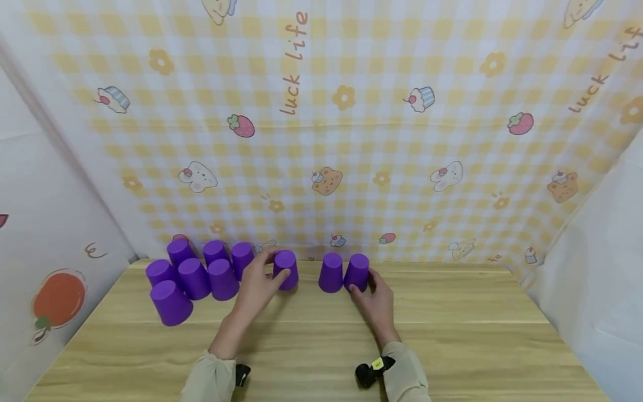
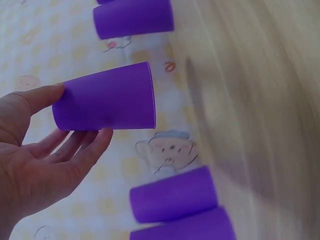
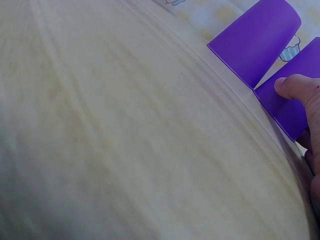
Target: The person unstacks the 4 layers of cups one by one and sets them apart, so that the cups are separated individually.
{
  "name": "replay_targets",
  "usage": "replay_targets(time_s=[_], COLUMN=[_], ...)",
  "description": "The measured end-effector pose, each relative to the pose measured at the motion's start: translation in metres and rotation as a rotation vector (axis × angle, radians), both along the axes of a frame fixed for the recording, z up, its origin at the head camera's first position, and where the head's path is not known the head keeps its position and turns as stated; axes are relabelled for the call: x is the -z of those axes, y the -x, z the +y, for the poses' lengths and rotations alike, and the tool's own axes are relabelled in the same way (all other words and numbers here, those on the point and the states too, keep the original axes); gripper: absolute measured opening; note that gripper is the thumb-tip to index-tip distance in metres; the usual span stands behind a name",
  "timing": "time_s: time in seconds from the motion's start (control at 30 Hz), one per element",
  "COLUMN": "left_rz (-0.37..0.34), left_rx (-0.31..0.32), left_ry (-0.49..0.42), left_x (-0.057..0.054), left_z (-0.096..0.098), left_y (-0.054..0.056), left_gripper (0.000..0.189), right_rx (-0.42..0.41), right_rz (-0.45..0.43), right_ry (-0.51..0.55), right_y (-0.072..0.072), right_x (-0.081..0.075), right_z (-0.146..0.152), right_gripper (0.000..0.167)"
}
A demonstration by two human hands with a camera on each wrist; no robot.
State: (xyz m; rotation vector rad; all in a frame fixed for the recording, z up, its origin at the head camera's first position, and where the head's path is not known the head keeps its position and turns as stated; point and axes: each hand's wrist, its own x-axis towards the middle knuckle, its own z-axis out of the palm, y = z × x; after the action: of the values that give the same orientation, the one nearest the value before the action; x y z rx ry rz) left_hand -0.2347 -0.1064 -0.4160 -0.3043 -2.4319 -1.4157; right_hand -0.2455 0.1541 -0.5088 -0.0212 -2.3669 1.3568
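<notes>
My left hand (image 1: 257,287) pinches an upside-down purple cup (image 1: 285,269) between thumb and fingers. In the left wrist view that cup (image 2: 105,100) hangs a little above the table, its rim apart from its shadow. Farther right, my right hand (image 1: 375,301) grips another upside-down purple cup (image 1: 358,271) low on its side, thumb on the front. Just left of it stands a purple cup (image 1: 331,272); the right wrist view shows the rims of this cup (image 3: 257,42) and the gripped one (image 3: 292,95) meeting at a corner.
Several upside-down purple cups (image 1: 195,278) stand in a loose group at the left of the wooden table (image 1: 311,346), one cup (image 1: 172,303) nearer the front. Behind the table hangs a yellow checked cloth (image 1: 321,151). White sheets (image 1: 598,268) flank both sides.
</notes>
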Motion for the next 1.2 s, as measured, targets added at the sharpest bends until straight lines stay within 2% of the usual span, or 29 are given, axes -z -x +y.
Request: replay_targets(time_s=[0.3,0.67,0.87,1.2], left_rz=[-0.017,-0.030,-0.067,0.004], left_rx=[-0.051,-0.117,-0.119,-0.169], left_ry=[0.086,0.135,0.144,0.205], left_x=[-0.008,-0.013,-0.016,-0.008], left_z=[-0.026,-0.051,-0.064,-0.081], left_y=[-0.018,-0.029,-0.035,-0.040], left_gripper=[0.049,0.050,0.049,0.046], right_rx=[0.012,0.009,0.007,0.007], right_rz=[0.002,0.003,-0.004,0.035], right_ry=[-0.006,0.003,0.015,0.002], right_y=[-0.001,0.000,0.000,0.002], right_x=[0.000,-0.002,-0.001,0.002], right_z=[-0.001,0.000,0.000,0.000], right_gripper=[0.059,0.059,0.060,0.058])
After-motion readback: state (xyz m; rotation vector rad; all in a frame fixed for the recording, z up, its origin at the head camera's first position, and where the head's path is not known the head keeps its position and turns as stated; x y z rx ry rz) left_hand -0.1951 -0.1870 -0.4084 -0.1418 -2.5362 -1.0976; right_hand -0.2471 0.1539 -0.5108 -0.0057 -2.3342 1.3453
